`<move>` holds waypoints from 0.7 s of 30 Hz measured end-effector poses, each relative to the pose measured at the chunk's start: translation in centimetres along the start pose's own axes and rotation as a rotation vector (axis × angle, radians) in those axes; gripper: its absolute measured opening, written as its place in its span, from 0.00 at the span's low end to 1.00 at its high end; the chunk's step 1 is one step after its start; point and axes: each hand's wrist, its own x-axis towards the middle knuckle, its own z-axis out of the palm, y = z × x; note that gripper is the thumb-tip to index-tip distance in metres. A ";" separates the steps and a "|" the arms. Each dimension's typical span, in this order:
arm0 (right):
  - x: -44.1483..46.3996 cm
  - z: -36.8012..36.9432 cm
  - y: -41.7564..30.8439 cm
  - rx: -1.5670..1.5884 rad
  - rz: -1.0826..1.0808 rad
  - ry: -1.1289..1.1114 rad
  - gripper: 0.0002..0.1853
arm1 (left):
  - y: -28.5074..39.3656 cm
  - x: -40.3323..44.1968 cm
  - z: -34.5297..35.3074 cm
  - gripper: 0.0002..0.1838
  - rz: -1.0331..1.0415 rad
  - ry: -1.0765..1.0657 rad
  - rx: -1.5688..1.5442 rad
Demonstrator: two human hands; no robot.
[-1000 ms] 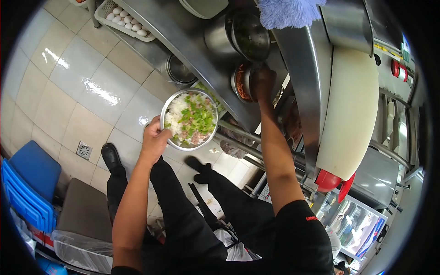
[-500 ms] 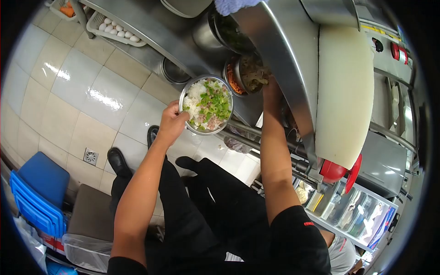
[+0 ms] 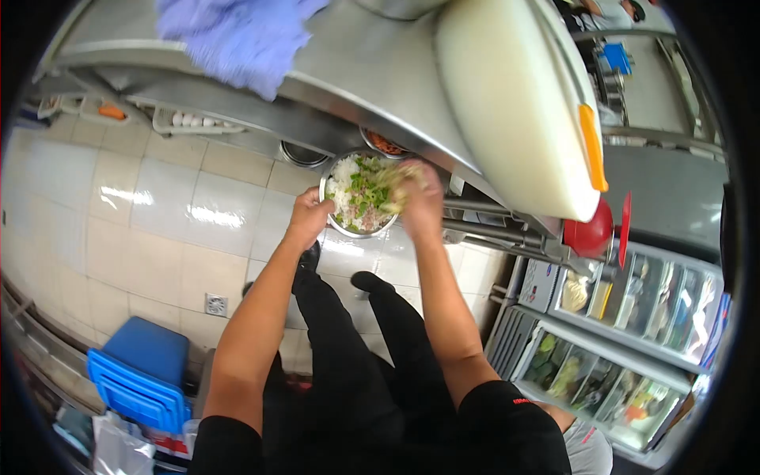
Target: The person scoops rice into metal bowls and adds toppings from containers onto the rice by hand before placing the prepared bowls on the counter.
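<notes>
My left hand grips the near left rim of a round metal bowl, holding it above the floor beside the steel counter. White rice, chopped green vegetable and pinkish minced bits lie in the bowl. Over the bowl's right side is my right hand, smeared by motion. Pale yellowish shreds stick out from its closed fingers and hang over the rice; their exact kind is unclear. Just behind the bowl, a container of orange shreds shows partly under the counter edge.
A purple cloth and a thick white cutting board lie on the steel counter. Eggs sit in a low basket. Blue stacked stools stand left, a glass-topped fridge right. A person in grey is close on the right.
My right hand has come out from the container under the counter with pale shreds and is now over the bowl. The view has turned; my left hand still holds the bowl.
</notes>
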 end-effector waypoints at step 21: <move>-7.7 0.0 -10.7 -1.258 -0.201 0.046 0.30 | 8.9 -3.0 8.0 0.11 -0.273 -0.368 0.290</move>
